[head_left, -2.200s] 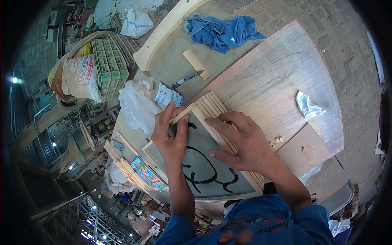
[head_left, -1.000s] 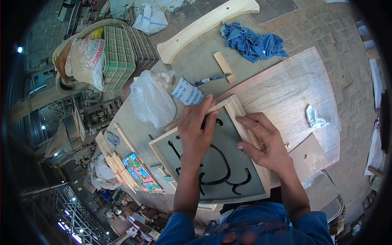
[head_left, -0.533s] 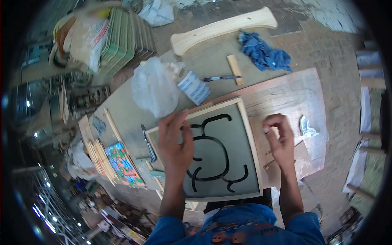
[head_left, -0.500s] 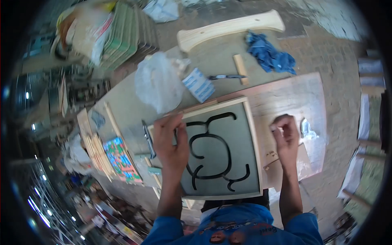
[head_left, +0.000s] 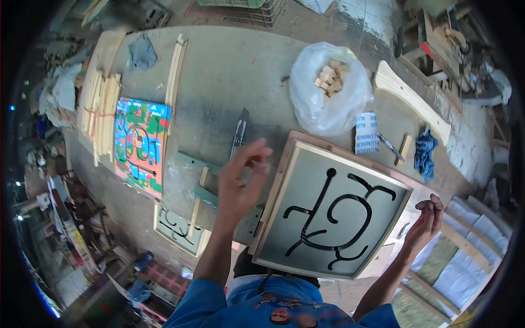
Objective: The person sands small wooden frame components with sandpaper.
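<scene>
A grey panel (head_left: 350, 225) with curved black lines lies in a light wooden frame (head_left: 280, 198) in front of my body. My left hand (head_left: 240, 177) hovers left of the frame, fingers loosely bent and apart, with nothing visible in them. Beyond it a dark utility knife (head_left: 239, 133) lies on the table. Off the frame's right side, my right hand (head_left: 428, 223) is raised with its fingers curled together; whatever they hold, if anything, is hidden. Green metal bars (head_left: 198, 163) and a thin wooden strip (head_left: 199, 199) are left of my left forearm.
An open plastic bag (head_left: 306, 101) holds small wood blocks. Near it are a printed packet (head_left: 366, 134), a pen (head_left: 391, 148), a blue cloth (head_left: 425, 156) and a shaped board (head_left: 413, 101). Leftward lie a colourful printed board (head_left: 145, 128) and wooden sticks (head_left: 100, 117). A smaller framed panel (head_left: 176, 225) sits lower left.
The view has swung left, so the table's left half shows more. The framed panel appears turned and shifted right. Both hands remain raised on either side of it.
</scene>
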Demonstrator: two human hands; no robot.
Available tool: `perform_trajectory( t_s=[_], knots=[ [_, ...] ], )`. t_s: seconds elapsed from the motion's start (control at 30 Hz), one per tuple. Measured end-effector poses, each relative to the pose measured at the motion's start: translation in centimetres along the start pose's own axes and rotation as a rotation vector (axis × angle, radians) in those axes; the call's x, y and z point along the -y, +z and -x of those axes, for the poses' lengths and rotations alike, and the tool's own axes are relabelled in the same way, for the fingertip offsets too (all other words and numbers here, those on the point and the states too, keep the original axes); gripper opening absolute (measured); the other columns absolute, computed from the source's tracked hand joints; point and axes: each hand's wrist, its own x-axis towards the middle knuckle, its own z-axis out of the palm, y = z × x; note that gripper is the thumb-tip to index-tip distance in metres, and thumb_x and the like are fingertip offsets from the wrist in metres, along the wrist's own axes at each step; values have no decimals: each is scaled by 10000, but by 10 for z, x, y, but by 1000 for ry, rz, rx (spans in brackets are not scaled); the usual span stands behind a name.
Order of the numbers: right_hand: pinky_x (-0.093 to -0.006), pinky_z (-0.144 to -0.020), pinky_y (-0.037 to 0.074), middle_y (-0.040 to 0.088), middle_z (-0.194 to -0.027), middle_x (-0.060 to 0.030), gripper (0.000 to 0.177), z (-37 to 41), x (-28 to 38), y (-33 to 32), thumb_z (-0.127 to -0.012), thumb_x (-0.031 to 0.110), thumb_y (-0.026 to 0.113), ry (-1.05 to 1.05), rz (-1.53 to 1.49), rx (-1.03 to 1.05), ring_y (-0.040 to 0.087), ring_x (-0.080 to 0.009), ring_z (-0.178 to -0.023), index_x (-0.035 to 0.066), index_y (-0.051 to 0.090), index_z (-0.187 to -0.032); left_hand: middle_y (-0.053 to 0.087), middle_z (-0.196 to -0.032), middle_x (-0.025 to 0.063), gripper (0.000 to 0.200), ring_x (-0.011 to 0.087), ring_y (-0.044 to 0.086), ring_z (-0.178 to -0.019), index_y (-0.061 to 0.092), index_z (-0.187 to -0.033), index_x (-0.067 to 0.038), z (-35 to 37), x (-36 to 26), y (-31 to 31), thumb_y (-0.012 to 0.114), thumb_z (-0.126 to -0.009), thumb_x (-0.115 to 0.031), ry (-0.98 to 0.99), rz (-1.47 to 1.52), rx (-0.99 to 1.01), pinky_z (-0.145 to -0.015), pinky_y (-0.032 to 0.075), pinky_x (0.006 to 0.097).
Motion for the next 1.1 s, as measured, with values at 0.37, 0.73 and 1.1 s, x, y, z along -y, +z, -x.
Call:
perform_trajectory(
  t_s=[0.37,0.73,1.1],
  knots=[
    [-446,-1075,367,675,-1140,-156,588,-1,66,157,-914,338,632,-221,446,812,612,-303,-1137,-8,477,-1362,650,-1146,111,650,177,614,-895,494,-1377,-32,-3,32,22,738,-775,-43,-18,175,104,-786,479,301],
    [-462,-1018,402,683,-1128,-176,782,0,60,185,-870,591,619,-190,491,926,585,-324,-1153,21,479,-1387,647,-1059,151,706,253,631,-920,503,-1347,26,-6,41,30,792,-706,-42,98,149,100,-812,519,367],
    [-458,-938,467,689,-1076,-199,762,-3,61,190,-851,617,622,-322,524,947,592,-343,-1108,18,552,-1317,653,-1037,161,681,261,627,-908,513,-1327,40,-10,42,32,778,-703,-21,120,162,100,-801,514,370]
  ],
)
